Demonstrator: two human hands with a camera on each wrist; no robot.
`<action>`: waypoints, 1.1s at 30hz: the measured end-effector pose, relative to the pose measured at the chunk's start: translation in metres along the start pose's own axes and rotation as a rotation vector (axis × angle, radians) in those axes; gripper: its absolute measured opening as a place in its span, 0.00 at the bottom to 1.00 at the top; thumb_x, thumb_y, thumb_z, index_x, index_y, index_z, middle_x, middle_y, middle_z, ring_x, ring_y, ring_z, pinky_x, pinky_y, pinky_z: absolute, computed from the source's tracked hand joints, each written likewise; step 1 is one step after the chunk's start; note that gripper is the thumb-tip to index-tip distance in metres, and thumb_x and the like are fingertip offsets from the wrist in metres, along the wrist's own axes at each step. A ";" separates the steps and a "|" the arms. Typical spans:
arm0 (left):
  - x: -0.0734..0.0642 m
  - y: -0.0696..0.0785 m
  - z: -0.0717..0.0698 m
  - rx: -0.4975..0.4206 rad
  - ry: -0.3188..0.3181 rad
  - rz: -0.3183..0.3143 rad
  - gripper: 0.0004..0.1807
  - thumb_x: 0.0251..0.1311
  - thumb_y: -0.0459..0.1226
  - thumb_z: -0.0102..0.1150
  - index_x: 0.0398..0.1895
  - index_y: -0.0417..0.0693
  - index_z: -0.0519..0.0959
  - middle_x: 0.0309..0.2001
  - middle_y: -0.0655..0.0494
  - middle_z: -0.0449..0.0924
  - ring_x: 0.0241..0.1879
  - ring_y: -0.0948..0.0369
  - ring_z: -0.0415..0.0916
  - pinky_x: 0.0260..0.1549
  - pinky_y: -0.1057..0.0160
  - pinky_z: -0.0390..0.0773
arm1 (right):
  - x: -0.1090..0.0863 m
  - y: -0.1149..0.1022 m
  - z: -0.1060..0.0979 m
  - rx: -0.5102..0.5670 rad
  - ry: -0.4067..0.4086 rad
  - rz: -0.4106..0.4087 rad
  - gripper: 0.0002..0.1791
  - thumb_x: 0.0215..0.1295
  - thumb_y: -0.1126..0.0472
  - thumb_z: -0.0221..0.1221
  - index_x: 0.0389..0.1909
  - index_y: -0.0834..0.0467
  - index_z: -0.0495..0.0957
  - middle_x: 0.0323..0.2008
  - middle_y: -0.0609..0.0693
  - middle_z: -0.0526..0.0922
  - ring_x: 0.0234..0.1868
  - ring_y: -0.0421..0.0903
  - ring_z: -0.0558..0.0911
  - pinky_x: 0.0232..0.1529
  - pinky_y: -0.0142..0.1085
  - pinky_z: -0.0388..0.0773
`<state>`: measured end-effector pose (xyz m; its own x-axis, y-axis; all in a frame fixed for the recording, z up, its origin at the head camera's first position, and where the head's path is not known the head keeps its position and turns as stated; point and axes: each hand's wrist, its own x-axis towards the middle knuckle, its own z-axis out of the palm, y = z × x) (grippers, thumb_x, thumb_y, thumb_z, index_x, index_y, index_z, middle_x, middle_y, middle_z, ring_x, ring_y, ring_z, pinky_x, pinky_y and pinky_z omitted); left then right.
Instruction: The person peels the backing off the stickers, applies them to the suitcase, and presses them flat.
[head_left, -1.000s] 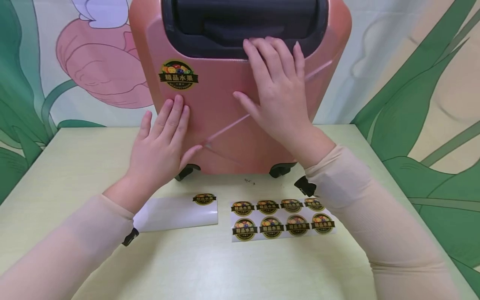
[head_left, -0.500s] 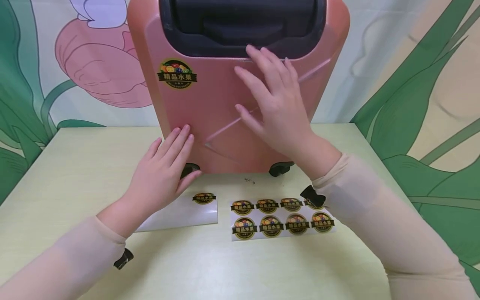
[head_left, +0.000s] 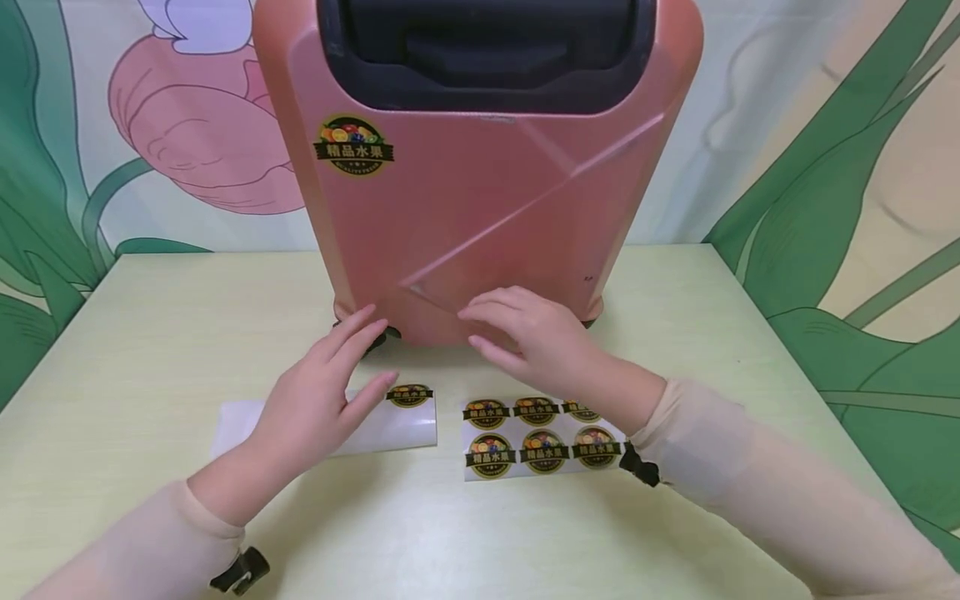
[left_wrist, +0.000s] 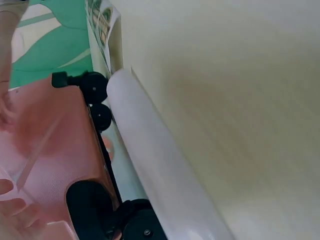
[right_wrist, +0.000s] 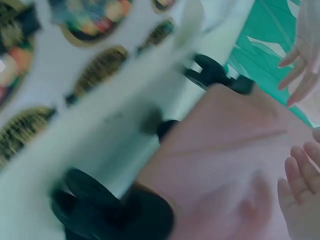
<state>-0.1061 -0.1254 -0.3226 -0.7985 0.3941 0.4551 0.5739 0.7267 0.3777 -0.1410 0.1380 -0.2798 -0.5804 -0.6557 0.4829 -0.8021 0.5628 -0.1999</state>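
Observation:
A pink suitcase (head_left: 480, 192) with a black recessed handle panel stands upright on the table. On its upper left front sits a round fruit sticker (head_left: 354, 146) with a dark banner. My left hand (head_left: 311, 396) is held over the curled white backing sheet (head_left: 408, 429), its fingertips near the suitcase's lower left wheel. With fingers bent slightly, my right hand (head_left: 543, 337) hovers before the suitcase's lower front and holds nothing. Below it lies a sheet of fruit stickers (head_left: 517, 473), its right part hidden by my wrist. One sticker (head_left: 410, 395) shows on the white backing sheet.
Black wheels (left_wrist: 95, 89) support the suitcase at the bottom. Behind the pale table (head_left: 420, 533) hangs a backdrop (head_left: 832, 208) painted with green leaves and a pink shape. Black clips (head_left: 242, 571) hang at both sleeve cuffs.
Both hands have come off the suitcase front and moved down toward the table. The right hand has dropped from near the handle panel; the left has lowered from below the sticker.

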 end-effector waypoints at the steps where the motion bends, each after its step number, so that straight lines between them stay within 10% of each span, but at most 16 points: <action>1: -0.002 0.001 0.000 -0.018 -0.013 -0.022 0.31 0.61 0.45 0.58 0.64 0.43 0.66 0.67 0.50 0.60 0.52 0.51 0.73 0.33 0.53 0.76 | -0.003 0.000 0.003 0.019 -0.020 0.023 0.15 0.62 0.60 0.60 0.48 0.60 0.79 0.46 0.50 0.80 0.49 0.44 0.76 0.48 0.37 0.74; 9: -0.014 -0.001 0.002 -0.235 -0.113 -0.187 0.27 0.66 0.48 0.51 0.64 0.46 0.66 0.65 0.54 0.63 0.61 0.54 0.65 0.53 0.49 0.69 | -0.016 0.005 0.027 0.171 -0.159 0.200 0.14 0.63 0.59 0.59 0.48 0.57 0.79 0.46 0.47 0.80 0.49 0.42 0.77 0.49 0.36 0.74; 16: -0.022 -0.002 0.002 -0.462 -0.156 -0.334 0.23 0.66 0.46 0.51 0.61 0.48 0.70 0.58 0.53 0.72 0.51 0.55 0.75 0.45 0.53 0.74 | -0.016 0.008 0.048 0.223 -0.304 0.326 0.16 0.64 0.56 0.58 0.50 0.58 0.78 0.46 0.48 0.80 0.47 0.44 0.77 0.48 0.37 0.73; 33: -0.039 -0.007 0.005 -0.828 -0.292 -0.571 0.23 0.69 0.46 0.45 0.57 0.37 0.71 0.53 0.44 0.76 0.49 0.54 0.77 0.50 0.56 0.73 | -0.002 0.016 0.095 0.223 -0.470 0.355 0.24 0.63 0.51 0.58 0.56 0.61 0.74 0.53 0.52 0.77 0.55 0.47 0.74 0.55 0.39 0.69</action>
<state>-0.0794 -0.1430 -0.3470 -0.9394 0.3148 -0.1355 -0.0451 0.2782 0.9595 -0.1660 0.1000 -0.3649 -0.7759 -0.6278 -0.0615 -0.5300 0.7016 -0.4764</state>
